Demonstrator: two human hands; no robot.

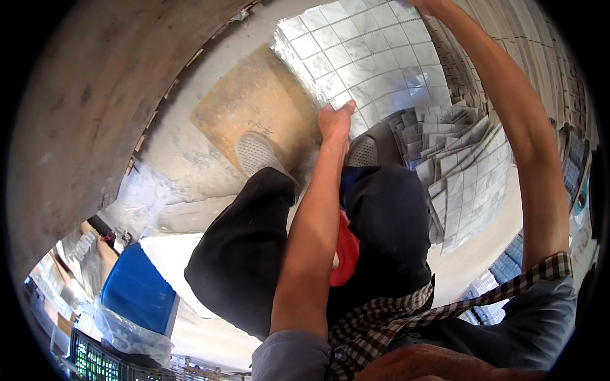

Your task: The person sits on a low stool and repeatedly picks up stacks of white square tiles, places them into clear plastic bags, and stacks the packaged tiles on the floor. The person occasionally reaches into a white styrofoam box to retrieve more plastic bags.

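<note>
A mosaic tile sheet (375, 57) of pale, grey-veined squares slants across the top of the view. Its near edge is in my left hand (337, 120), thumb on the upper face and the other fingers mostly hidden. My right hand (429, 5) reaches to the sheet's far right corner and seems to grip it there, though the view's upper edge cuts the hand off. Just right of my left hand, a fanned pile of similar tile sheets (467, 178) lies by my right shoe.
Under my left shoe (257, 152) lies a flat brown cardboard sheet (232, 101). Tall stacks of tile sheets (502, 38) rise at the far right. A wooden panel (76, 101) borders the left. At lower left are a blue bin (136, 289) and a dark plastic crate (95, 355).
</note>
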